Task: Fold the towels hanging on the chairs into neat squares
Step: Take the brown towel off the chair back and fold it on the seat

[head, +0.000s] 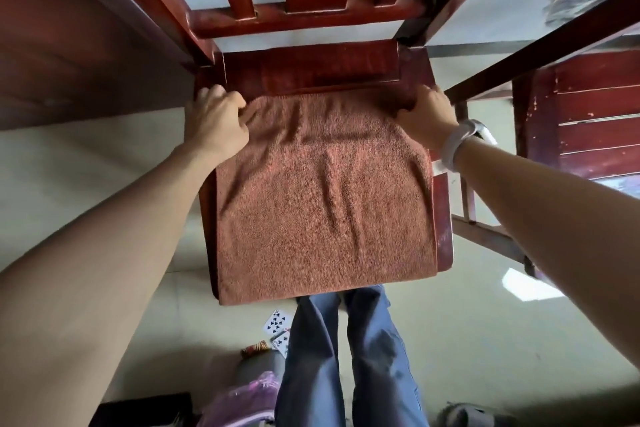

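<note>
**Both hands on the towel's far corners**

While the brown towel [322, 198] lies spread over the red chair seat [445, 218], the left hand [218, 121] bunches its far left corner in curled fingers, and the right hand [427, 114], white band [457, 146] at the wrist, grips the far right corner. Playing cards [277, 326] lie on the floor below.

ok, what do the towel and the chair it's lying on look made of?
Towel: looks like terry or microfibre cloth, rust-brown and matte; the looped nap and soft wrinkles suggest it, though the exact fibre can't be told. Chair: apparently wood with a glossy red-brown lacquer; sheen on the slats, and pale worn patches along the seat's right edge.
</note>
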The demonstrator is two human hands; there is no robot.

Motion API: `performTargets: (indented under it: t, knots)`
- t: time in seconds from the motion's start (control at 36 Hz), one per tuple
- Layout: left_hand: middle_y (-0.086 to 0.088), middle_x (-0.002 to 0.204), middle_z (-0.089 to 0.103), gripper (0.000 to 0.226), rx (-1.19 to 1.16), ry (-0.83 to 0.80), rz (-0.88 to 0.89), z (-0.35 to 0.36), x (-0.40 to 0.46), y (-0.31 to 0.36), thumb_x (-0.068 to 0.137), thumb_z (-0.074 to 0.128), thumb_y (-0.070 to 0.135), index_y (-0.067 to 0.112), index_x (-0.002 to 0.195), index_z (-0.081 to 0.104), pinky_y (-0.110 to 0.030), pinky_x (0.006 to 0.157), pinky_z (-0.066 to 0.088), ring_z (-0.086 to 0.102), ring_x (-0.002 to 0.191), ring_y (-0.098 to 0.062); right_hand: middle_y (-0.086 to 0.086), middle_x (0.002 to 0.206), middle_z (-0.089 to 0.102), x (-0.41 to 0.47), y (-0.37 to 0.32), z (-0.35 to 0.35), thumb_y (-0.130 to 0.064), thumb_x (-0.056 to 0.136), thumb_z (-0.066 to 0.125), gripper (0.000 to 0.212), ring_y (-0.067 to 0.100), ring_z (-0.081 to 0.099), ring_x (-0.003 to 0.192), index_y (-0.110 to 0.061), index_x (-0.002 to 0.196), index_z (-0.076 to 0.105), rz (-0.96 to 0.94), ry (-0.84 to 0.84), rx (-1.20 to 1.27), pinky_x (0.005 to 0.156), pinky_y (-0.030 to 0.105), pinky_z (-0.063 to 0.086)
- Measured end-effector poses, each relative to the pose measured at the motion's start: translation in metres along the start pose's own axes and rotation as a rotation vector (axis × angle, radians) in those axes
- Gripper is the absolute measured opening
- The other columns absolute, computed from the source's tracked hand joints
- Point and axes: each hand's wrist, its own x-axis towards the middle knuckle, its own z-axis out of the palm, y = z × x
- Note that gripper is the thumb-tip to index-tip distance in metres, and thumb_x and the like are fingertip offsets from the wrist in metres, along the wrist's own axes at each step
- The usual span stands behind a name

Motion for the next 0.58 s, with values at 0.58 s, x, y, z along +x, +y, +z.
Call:
performTargets:
  t: [0.58]
  knots:
    - [0.006, 0.085, 0.068, 0.012, -0.448, -0.868, -0.124, -0.041, -0.079, -0.012, 0.083, 0.064, 0.014, 0.026, 0.081, 0.066, -0.020, 0.069, 0.045, 0.061, 0.079, -0.005, 0.005, 0.093, 0.061, -0.087, 0.038, -0.035, -0.016, 0.090, 0.057, 0.019, 0.019, 0.061, 0.080, -0.008, 0.105, 0.064, -0.067, -0.786, 0.070, 0.058, 0.013, 0.051]
